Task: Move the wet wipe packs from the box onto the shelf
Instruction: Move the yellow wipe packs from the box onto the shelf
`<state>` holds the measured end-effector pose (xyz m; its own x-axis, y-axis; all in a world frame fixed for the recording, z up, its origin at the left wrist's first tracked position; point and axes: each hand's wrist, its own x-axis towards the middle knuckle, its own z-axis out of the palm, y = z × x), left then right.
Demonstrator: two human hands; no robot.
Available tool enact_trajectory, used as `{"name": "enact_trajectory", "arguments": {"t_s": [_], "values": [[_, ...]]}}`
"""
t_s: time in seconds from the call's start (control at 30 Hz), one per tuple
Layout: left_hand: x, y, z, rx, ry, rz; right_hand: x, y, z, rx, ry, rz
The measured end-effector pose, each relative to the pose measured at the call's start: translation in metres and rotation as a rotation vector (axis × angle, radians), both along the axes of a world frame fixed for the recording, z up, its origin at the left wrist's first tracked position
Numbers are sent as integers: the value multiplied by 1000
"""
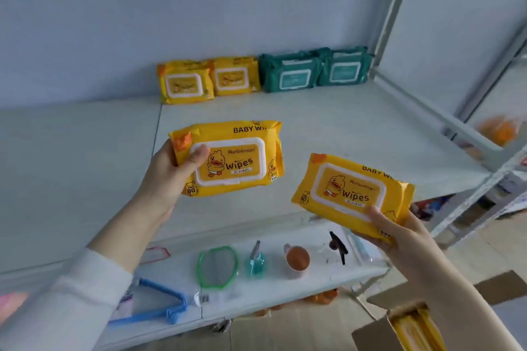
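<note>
My white sleeve [65,305] fills the lower left corner, and low on the right the open cardboard box [379,330] shows more yellow packs [413,328] inside. My hands are apart, each clamped on its own yellow wipes pack. My left hand [168,177] grips the left pack [231,158] by its left end, thumb on the front beside the lid, holding it above the shelf [328,128]. My right hand [399,236] holds the right pack [352,194] from below, thumb on its lower edge, tilted, over the shelf's front edge. At the back of the shelf, against the wall, two yellow packs [208,81] and two green packs [313,70] stand in a row. On the lower shelf [285,293] lie a blue hanger [168,308], a green-rimmed mirror [218,266], a teal bottle [256,262] and an orange cup [298,259].
</note>
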<state>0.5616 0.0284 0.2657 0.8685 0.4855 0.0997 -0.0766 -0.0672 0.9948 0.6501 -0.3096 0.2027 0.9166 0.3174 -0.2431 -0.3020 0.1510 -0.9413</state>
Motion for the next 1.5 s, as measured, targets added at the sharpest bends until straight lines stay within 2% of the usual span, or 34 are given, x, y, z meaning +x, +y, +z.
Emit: {"name": "enact_trajectory", "arguments": {"t_s": [0.23, 0.57, 0.73, 0.87, 1.1, 1.23, 1.33, 1.43, 1.5], "values": [[27, 115, -37, -41, 61, 81, 52, 129, 8, -62, -63, 31], [99, 183, -63, -20, 93, 81, 151, 220, 21, -139, -136, 128], [146, 213, -57, 71, 103, 67, 217, 265, 19, -282, -198, 178], [190, 240, -54, 189, 135, 114, 265, 303, 14, -526, -404, 124], [225, 258, -59, 386, 167, 318, 300, 342, -2, -740, -634, -93], [230, 248, -58, 444, 177, 465, 296, 352, -3, -734, -614, -212], [227, 240, -51, 493, 189, 476, 284, 356, 2, -796, -555, -214], [216, 229, -46, 737, 313, 457, 259, 352, 9, -945, -507, -139], [204, 216, -43, 953, 436, 409, 237, 344, 14, -1084, -573, -62]]}}
